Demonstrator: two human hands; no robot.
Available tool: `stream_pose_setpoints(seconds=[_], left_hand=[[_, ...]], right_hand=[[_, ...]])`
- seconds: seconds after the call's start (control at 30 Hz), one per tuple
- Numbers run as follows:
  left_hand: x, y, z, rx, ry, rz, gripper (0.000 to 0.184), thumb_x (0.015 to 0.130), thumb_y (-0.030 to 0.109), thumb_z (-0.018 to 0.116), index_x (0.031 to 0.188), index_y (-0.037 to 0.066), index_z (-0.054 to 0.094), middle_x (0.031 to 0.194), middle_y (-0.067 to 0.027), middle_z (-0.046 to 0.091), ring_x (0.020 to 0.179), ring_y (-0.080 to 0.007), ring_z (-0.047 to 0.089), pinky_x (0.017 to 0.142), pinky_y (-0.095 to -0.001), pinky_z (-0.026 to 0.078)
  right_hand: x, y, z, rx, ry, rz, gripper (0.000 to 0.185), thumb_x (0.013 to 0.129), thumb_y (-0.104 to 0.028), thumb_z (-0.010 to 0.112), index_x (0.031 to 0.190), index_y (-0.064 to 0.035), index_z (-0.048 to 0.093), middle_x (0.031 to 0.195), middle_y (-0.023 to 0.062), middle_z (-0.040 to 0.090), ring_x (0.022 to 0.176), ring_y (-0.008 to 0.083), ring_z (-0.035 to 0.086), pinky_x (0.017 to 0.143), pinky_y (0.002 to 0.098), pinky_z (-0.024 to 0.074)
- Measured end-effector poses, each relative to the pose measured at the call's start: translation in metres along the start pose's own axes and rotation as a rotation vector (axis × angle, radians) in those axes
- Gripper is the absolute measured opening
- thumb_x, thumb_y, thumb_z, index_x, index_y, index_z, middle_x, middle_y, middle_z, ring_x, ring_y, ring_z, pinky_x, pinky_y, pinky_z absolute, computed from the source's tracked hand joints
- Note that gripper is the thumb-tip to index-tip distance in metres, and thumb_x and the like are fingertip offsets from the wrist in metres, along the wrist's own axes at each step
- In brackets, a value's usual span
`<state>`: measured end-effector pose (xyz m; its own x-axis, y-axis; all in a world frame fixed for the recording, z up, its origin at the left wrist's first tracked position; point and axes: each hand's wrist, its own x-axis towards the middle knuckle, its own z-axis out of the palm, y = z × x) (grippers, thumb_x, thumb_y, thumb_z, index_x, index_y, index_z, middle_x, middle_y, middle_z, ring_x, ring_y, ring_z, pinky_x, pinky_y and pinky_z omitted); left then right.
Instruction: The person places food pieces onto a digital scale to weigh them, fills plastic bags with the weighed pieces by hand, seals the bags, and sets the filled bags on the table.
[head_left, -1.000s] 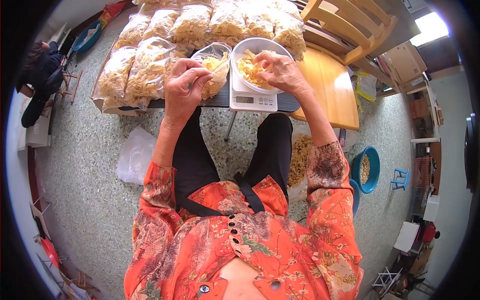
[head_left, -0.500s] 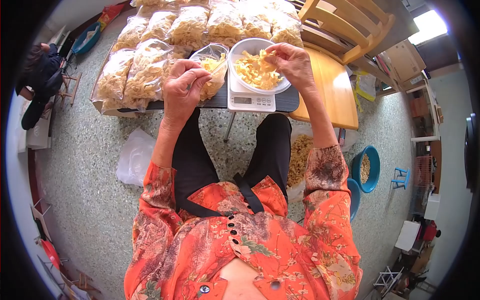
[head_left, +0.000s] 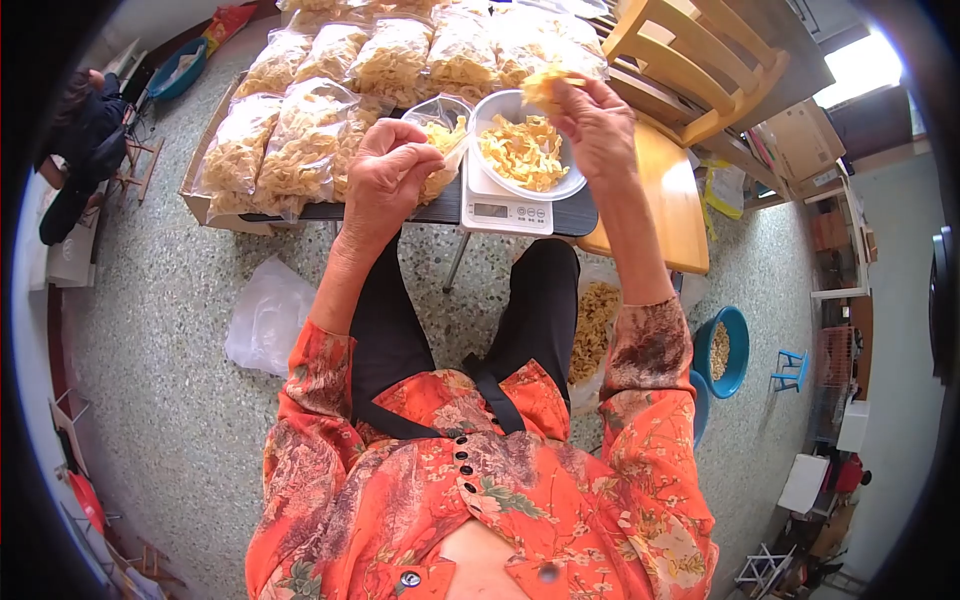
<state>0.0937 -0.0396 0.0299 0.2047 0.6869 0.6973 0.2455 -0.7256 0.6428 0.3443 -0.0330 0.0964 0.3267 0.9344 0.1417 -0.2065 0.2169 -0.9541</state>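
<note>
My left hand [head_left: 390,172] is closed in a pinch at the rim of a clear plastic bag [head_left: 446,112], which holds some pale yellow dried pieces. Just right of that bag, a white bowl [head_left: 574,184] with more dried pieces [head_left: 524,152] in it rests on a white kitchen scale [head_left: 507,214]. Above the bowl's right rim, my right hand [head_left: 603,132] grips a small bunch of dried pieces [head_left: 549,90]. The scale's display is too small to read.
Several filled bags [head_left: 310,140] crowd the table's left and back. A wooden chair [head_left: 655,190] stands on the right. On the floor are a sack of dried pieces [head_left: 597,325], a blue tub [head_left: 735,350] and a white plastic bag [head_left: 268,318]. Far left, a person [head_left: 88,150] sits.
My right hand has lifted its bunch of dried pieces up from the bowl toward its upper rim. My left hand has shifted slightly right, still pinching by the bag.
</note>
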Motion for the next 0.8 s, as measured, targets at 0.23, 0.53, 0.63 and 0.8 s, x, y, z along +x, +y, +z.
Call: stream_pose_setpoints(seconds=[0.23, 0.53, 0.63, 0.8], left_hand=[[-0.003, 0.001, -0.001, -0.041, -0.010, 0.040, 0.011, 0.076, -0.001, 0.077, 0.086, 0.001, 0.072, 0.092, -0.0075, 0.059, 0.087, -0.0199, 0.061, 0.074, -0.0324, 0.052], [-0.012, -0.011, -0.008, -0.021, 0.063, -0.006, 0.011, 0.076, -0.002, 0.077, 0.086, 0.001, 0.072, 0.090, -0.0067, 0.059, 0.085, -0.0202, 0.062, 0.075, -0.0318, 0.052], [-0.011, -0.006, -0.007, -0.028, 0.083, 0.004, 0.012, 0.076, -0.002, 0.078, 0.086, 0.001, 0.073, 0.090, -0.0069, 0.060, 0.086, -0.0203, 0.063, 0.076, -0.0316, 0.052], [-0.008, -0.005, 0.000, -0.069, 0.082, 0.031, 0.011, 0.076, -0.003, 0.078, 0.085, 0.001, 0.072, 0.091, -0.0071, 0.061, 0.087, -0.0203, 0.063, 0.077, -0.0314, 0.052]], right_hand=[[-0.019, 0.035, 0.068, -0.765, -0.420, -0.397, 0.019, 0.085, -0.010, 0.076, 0.101, -0.0014, 0.073, 0.080, 0.0084, 0.070, 0.070, 0.0125, 0.067, 0.061, 0.0275, 0.0555], [-0.029, 0.029, 0.068, -1.069, -0.782, -0.527, 0.035, 0.082, 0.004, 0.055, 0.112, -0.0059, 0.069, 0.112, 0.0140, 0.069, 0.101, 0.0348, 0.065, 0.085, 0.0417, 0.0535], [-0.025, 0.040, 0.057, -1.120, -0.891, -0.643, 0.036, 0.081, 0.004, 0.053, 0.112, -0.0070, 0.069, 0.115, 0.0127, 0.070, 0.110, 0.0323, 0.062, 0.090, 0.0414, 0.0523], [-0.014, 0.049, 0.064, -1.281, -0.932, -0.662, 0.033, 0.075, 0.003, 0.059, 0.103, -0.0083, 0.071, 0.099, 0.0101, 0.070, 0.109, 0.0321, 0.061, 0.094, 0.0432, 0.0503]])
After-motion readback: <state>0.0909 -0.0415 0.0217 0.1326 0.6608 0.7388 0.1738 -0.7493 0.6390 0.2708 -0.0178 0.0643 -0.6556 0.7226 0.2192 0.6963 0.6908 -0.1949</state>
